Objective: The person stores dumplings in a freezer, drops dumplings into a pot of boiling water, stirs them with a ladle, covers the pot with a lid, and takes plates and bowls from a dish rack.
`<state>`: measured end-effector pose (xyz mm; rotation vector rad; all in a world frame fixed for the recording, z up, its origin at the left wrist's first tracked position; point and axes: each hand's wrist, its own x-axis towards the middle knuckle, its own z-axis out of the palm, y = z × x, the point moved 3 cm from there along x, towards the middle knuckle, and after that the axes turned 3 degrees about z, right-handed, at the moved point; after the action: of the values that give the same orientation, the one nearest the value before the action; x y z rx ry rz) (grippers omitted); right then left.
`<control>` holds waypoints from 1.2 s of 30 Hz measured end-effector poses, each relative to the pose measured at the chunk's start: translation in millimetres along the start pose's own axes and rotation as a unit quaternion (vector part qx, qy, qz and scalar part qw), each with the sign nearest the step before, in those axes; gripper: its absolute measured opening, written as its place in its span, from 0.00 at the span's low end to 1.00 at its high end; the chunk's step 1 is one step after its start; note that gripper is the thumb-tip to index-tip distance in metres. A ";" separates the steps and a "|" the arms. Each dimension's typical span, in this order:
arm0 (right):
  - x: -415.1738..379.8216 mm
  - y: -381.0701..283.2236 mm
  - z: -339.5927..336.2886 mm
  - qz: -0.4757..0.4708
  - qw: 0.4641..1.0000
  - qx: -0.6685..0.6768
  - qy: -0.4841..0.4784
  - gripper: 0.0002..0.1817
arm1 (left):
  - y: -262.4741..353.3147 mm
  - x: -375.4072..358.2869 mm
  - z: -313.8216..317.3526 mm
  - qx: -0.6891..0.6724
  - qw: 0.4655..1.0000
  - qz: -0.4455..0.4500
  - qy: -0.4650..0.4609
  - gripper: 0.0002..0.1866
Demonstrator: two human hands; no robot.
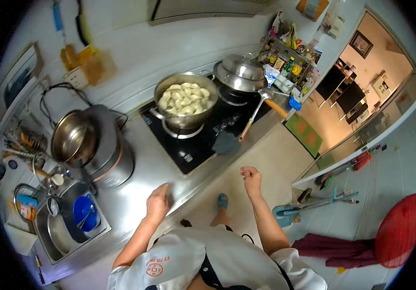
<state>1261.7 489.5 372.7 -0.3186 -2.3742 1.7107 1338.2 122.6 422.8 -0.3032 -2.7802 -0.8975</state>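
Observation:
My left hand (pixel 157 203) is over the front edge of the steel counter (pixel 142 166), its fingers pressed together, and what they hold, if anything, is hidden. My right hand (pixel 252 181) hangs in the air over the floor, in front of the stove, with its fingers curled. On the black gas stove (pixel 188 154) stands a steel pot (pixel 186 118) full of pale dumplings (pixel 186 99). A lidded wok (pixel 240 75) sits on the burner farther right. Beside it lies a ladle (pixel 254 118) with its handle toward the stove's front edge.
At the left are a large steel cooker (pixel 116 159) with a tilted empty-looking pot (pixel 74 137) and a sink (pixel 55 227) holding a blue basin (pixel 86 212). A rack of bottles (pixel 285 67) stands at the back right. A glass door (pixel 357 142) opens beside a green mat (pixel 304 134).

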 end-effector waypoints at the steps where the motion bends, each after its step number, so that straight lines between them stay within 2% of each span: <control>1: 27.3 13.0 -9.7 -0.012 0.999 0.034 0.025 0.11 | 12.8 22.1 15.5 -0.001 1.000 0.007 0.008 0.26; 2: 58.6 25.9 -18.4 -0.001 0.999 0.027 0.044 0.11 | 27.4 49.1 34.8 0.017 0.999 0.015 -0.032 0.32; 4: 111.0 53.4 -21.9 0.031 0.996 0.021 0.078 0.14 | 46.7 101.5 91.7 0.034 0.998 0.044 -0.035 0.31; 7: 177.2 71.1 -17.8 0.032 0.994 -0.063 0.081 0.16 | 96.6 172.2 158.1 0.052 0.992 0.081 -0.085 0.32; 9: 218.6 96.1 -7.6 0.027 0.994 -0.084 0.057 0.19 | 115.0 208.6 201.1 0.132 0.978 0.070 -0.148 0.37; 10: 237.7 109.5 -0.5 0.023 0.994 -0.094 0.044 0.20 | 116.3 221.3 223.3 0.147 0.975 0.061 -0.157 0.32; 12: 253.9 81.6 0.4 0.017 0.999 0.022 -0.038 0.20 | 121.1 239.6 245.2 0.190 0.965 0.057 -0.170 0.24; 13: 260.0 70.9 1.8 0.017 0.993 0.079 -0.081 0.19 | 125.0 246.2 248.4 0.220 0.958 0.058 -0.175 0.22; 14: 267.6 88.2 7.7 0.029 0.998 0.026 -0.047 0.18 | 127.1 249.9 250.8 0.249 0.949 0.058 -0.183 0.21; 17: 268.9 98.1 12.8 0.074 0.996 -0.002 -0.056 0.13 | 121.2 261.1 255.5 0.212 0.964 0.041 -0.158 0.16; 18: 273.8 101.8 13.1 0.083 0.987 -0.072 -0.117 0.12 | 123.3 262.9 251.5 0.213 0.972 0.068 -0.072 0.13; 21: 270.4 91.5 22.1 0.043 0.989 0.106 -0.099 0.12 | 115.2 266.2 255.3 0.189 0.977 0.033 -0.096 0.14; 25: 258.6 70.4 18.0 0.120 0.972 0.159 -0.124 0.07 | 107.1 255.7 256.3 0.109 0.991 -0.032 -0.077 0.14; 26: 255.4 71.7 17.1 0.118 0.970 0.156 -0.146 0.07 | 113.8 252.5 239.4 0.068 0.993 -0.050 -0.086 0.16; 29: 232.3 55.7 11.7 0.075 0.964 0.181 -0.178 0.07 | 116.0 228.2 212.5 0.040 0.998 -0.050 -0.005 0.18; 32: 204.7 50.9 1.7 -0.056 0.958 0.184 -0.210 0.07 | 114.0 202.0 175.7 0.014 0.997 -0.081 0.016 0.23; 35: 178.2 -11.1 -25.0 -0.055 0.948 0.148 -0.275 0.06 | 97.6 172.7 145.8 0.001 0.987 -0.154 0.038 0.30; 36: 174.0 -24.6 -31.5 -0.041 0.951 0.143 -0.272 0.07 | 87.6 161.5 137.4 -0.004 0.983 -0.165 0.074 0.29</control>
<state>1102.6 560.4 411.9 0.3399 -2.3648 2.2944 1188.0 295.0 403.1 0.2240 -2.7312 -0.9566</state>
